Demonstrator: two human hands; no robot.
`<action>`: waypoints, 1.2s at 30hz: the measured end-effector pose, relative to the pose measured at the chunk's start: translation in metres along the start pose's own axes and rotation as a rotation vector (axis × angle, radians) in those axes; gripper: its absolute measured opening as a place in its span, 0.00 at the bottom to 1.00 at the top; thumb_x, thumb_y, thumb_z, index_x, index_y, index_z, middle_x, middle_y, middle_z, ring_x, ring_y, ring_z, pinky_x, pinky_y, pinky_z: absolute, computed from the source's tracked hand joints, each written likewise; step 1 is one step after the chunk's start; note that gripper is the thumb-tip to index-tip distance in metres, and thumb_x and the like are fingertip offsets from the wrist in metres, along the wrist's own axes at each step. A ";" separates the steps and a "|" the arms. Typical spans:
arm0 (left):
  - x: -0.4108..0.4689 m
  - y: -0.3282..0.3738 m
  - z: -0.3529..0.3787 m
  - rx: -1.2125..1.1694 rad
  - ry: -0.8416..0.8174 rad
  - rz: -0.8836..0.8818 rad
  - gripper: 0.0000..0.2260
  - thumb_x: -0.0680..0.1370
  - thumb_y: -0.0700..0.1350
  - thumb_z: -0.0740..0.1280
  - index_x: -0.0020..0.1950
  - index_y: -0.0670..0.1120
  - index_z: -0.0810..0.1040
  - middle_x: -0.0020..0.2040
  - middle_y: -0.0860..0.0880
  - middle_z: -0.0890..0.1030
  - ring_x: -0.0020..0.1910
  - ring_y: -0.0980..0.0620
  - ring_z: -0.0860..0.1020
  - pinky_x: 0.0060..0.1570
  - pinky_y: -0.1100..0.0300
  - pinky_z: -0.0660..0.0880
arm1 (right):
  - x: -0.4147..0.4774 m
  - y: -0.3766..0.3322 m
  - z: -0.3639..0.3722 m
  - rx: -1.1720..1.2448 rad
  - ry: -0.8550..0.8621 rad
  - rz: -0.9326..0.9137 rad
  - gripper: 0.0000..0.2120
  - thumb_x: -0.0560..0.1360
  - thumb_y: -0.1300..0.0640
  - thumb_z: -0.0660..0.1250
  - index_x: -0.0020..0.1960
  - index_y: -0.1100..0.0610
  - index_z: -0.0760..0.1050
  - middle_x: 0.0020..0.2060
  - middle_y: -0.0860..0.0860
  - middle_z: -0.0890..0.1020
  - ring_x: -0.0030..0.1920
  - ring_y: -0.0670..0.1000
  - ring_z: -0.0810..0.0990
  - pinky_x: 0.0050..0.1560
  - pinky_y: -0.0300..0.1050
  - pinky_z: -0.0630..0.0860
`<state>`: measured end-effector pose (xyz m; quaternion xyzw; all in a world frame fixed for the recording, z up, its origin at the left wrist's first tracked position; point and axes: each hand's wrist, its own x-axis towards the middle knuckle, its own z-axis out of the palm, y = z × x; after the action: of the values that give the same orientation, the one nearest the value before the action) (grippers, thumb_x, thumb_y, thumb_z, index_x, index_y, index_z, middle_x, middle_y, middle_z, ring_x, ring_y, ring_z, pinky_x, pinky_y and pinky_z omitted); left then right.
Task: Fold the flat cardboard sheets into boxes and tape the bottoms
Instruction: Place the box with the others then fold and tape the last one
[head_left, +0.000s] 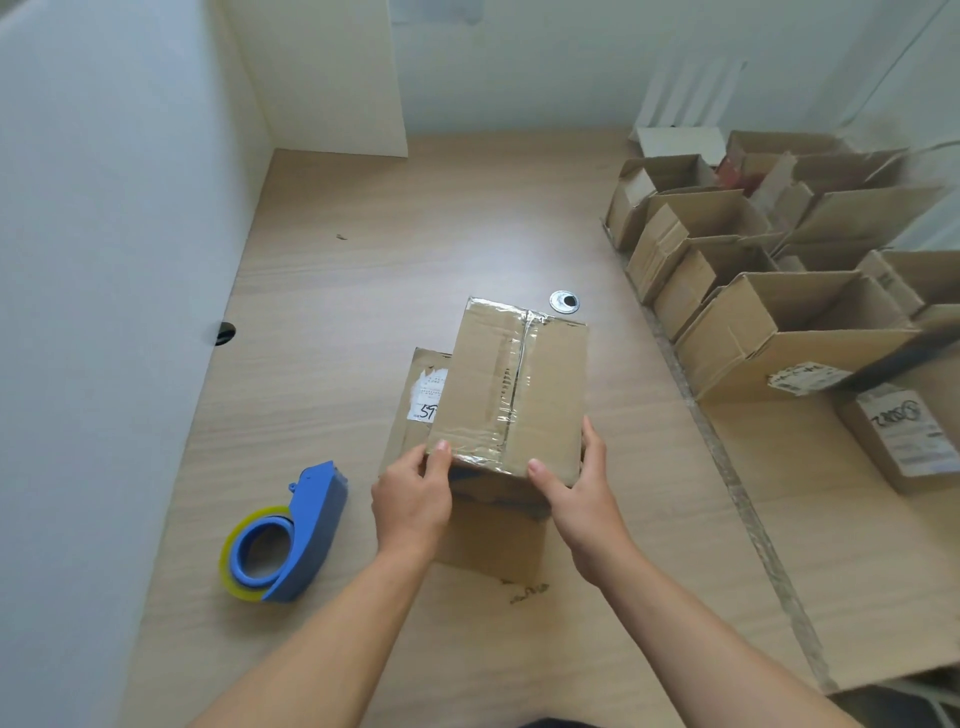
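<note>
**Head view**

The box (511, 384) is at the centre of the table (363, 234) with its taped bottom facing up. Clear tape (519, 374) runs along the centre seam and across both short edges. Judgement: sealing of this unit looks complete, and the box is due to be turned upright or moved aside.

The left hand (413, 499) clamps the near left corner, with the thumb on the top face. The right hand (576, 499) clamps the near right corner, thumb on top and fingers along the right wall. The hands are apart, one per corner, which gives balanced control for lifting or rotating.

A flat cardboard sheet (423, 384) with a white label lies under the box and projects at 9 o'clock; it is probably the next blank. Whether the box rests on it or is lifted clear cannot be determined.

The tape dispenser (288, 535) lies on its side at 8 o'clock from the box, near the left hand for quick retrieval. Finished boxes (779, 322) stand open side up in rows at 2 o'clock, outside the working zone
</note>
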<state>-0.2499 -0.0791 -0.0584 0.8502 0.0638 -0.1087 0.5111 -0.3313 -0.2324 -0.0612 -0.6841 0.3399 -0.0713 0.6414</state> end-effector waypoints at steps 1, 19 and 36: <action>0.000 0.000 0.000 0.001 -0.008 -0.001 0.23 0.80 0.53 0.64 0.30 0.45 0.62 0.24 0.53 0.64 0.31 0.46 0.64 0.35 0.52 0.62 | 0.001 -0.001 0.000 -0.013 -0.001 -0.004 0.40 0.76 0.57 0.72 0.79 0.43 0.52 0.70 0.40 0.70 0.65 0.41 0.74 0.70 0.49 0.70; 0.046 0.017 -0.043 0.285 -0.293 0.216 0.13 0.84 0.48 0.59 0.61 0.49 0.81 0.48 0.55 0.84 0.50 0.54 0.79 0.53 0.57 0.70 | 0.046 -0.071 -0.026 -0.986 -0.048 -0.044 0.60 0.58 0.19 0.63 0.76 0.36 0.31 0.79 0.55 0.53 0.78 0.57 0.55 0.74 0.61 0.56; 0.011 0.002 -0.025 0.083 -0.186 0.096 0.38 0.76 0.56 0.68 0.81 0.51 0.54 0.76 0.56 0.65 0.74 0.53 0.65 0.68 0.60 0.62 | 0.051 -0.026 -0.067 -0.083 -0.159 -0.002 0.22 0.80 0.57 0.67 0.72 0.45 0.71 0.61 0.47 0.82 0.53 0.38 0.81 0.56 0.36 0.77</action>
<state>-0.2362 -0.0581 -0.0481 0.8590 -0.0292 -0.1652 0.4838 -0.3188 -0.3180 -0.0437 -0.7139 0.2899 -0.0036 0.6374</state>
